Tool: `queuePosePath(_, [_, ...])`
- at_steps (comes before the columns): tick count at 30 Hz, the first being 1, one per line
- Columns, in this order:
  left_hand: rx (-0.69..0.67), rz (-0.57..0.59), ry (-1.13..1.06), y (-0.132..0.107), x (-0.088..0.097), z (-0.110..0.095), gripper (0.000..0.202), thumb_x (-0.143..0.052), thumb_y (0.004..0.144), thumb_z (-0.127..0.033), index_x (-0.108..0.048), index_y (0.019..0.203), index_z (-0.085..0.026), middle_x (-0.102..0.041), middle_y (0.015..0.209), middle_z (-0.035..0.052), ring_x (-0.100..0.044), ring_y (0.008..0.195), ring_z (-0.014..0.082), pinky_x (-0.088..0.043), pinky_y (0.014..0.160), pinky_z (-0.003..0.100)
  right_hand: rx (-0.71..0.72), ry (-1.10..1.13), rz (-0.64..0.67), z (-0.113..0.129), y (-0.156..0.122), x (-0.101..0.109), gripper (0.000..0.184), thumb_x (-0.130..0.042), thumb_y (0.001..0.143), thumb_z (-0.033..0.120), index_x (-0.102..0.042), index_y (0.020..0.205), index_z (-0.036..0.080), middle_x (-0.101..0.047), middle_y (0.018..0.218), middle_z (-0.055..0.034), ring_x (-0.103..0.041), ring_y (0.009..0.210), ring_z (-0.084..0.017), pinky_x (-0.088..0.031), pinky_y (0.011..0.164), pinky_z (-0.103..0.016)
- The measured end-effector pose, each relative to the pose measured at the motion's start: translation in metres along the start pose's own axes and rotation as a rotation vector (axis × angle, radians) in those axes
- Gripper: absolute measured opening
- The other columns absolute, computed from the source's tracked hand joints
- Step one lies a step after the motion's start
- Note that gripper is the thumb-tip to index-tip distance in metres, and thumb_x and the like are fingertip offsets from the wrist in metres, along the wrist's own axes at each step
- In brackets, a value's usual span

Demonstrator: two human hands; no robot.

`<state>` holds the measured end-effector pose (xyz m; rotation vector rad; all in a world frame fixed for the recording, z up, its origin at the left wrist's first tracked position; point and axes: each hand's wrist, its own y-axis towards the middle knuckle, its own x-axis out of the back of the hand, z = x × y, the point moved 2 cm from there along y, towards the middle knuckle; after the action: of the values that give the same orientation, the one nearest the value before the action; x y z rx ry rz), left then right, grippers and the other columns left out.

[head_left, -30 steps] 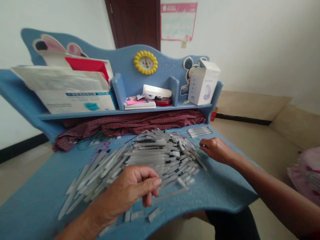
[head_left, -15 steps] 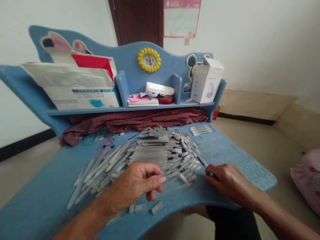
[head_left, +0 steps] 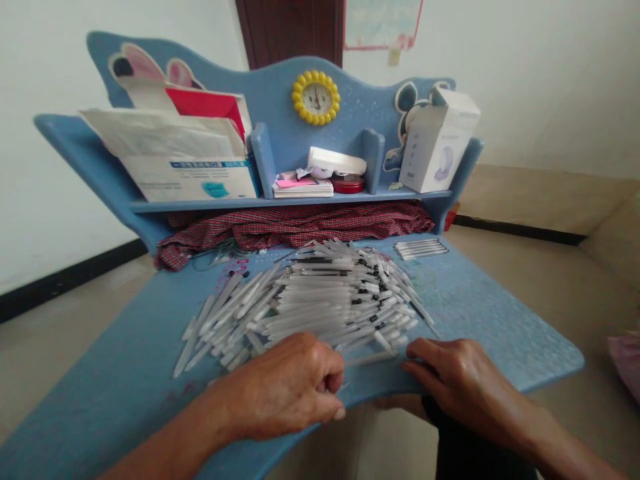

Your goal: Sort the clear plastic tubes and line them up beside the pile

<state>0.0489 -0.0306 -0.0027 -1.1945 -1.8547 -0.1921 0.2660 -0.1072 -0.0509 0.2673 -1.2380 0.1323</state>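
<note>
A heap of translucent white pen barrels (head_left: 313,303) covers the middle of the blue table, with pen caps (head_left: 383,317) and small black pieces along its right side. My left hand (head_left: 295,387) is at the table's front edge, below the heap, with fingers curled and thumb bent in. Whatever lies within those fingers is hidden. My right hand (head_left: 450,373) rests low over the front edge, right of the heap. Its thumb and fingers are pressed together, and I cannot make out anything between them. A slim pen part (head_left: 423,310) slants just beyond its fingertips.
A neat row of pens (head_left: 421,249) lies at the table's back right. Behind the heap, checked cloth (head_left: 300,225) is bunched under a shelf (head_left: 290,202). The shelf bears a mask box (head_left: 195,177), a red round tin (head_left: 347,183) and a white carton (head_left: 440,143).
My left hand has lowered to the front edge, over where loose clear caps lay, and its fingers have curled in. My right hand has come away from the slanting pen part, toward the edge.
</note>
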Motion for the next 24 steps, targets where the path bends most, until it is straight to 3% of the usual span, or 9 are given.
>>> queuePosePath(8, [-0.041, -0.043, 0.245, 0.002, -0.003, 0.002, 0.008, -0.055, 0.069, -0.021, -0.057, 0.063, -0.018, -0.059, 0.063, -0.0006, -0.050, 0.058, 0.0129, -0.027, 0.052, 0.025, 0.179, -0.130, -0.007, 0.026, 0.018, -0.001, 0.006, -0.052, 0.082, 0.016, -0.052, 0.077, 0.019, -0.062, 0.064, 0.0013, -0.056, 0.051, -0.011, -0.023, 0.048, -0.026])
queuePosePath(13, [-0.071, -0.027, 0.408, 0.003, -0.009, 0.005, 0.008, -0.055, 0.072, -0.020, -0.057, 0.064, -0.018, -0.062, 0.065, 0.0017, -0.053, 0.060, 0.0157, -0.028, 0.054, 0.027, 0.170, -0.162, -0.014, 0.027, 0.022, -0.001, 0.007, -0.050, 0.081, 0.012, -0.052, 0.080, 0.019, -0.063, 0.065, 0.0012, -0.057, 0.052, -0.013, -0.022, 0.048, -0.028])
queuePosePath(24, [-0.062, -0.026, 0.476, 0.003, -0.009, 0.001, 0.013, -0.051, 0.074, -0.018, -0.059, 0.064, -0.017, -0.064, 0.067, 0.0057, -0.061, 0.067, 0.0224, -0.039, 0.059, 0.030, 0.185, -0.210, 0.014, 0.028, 0.025, -0.008, 0.009, -0.053, 0.078, 0.011, -0.052, 0.081, 0.019, -0.065, 0.065, 0.0010, -0.058, 0.050, -0.015, -0.018, 0.047, -0.030])
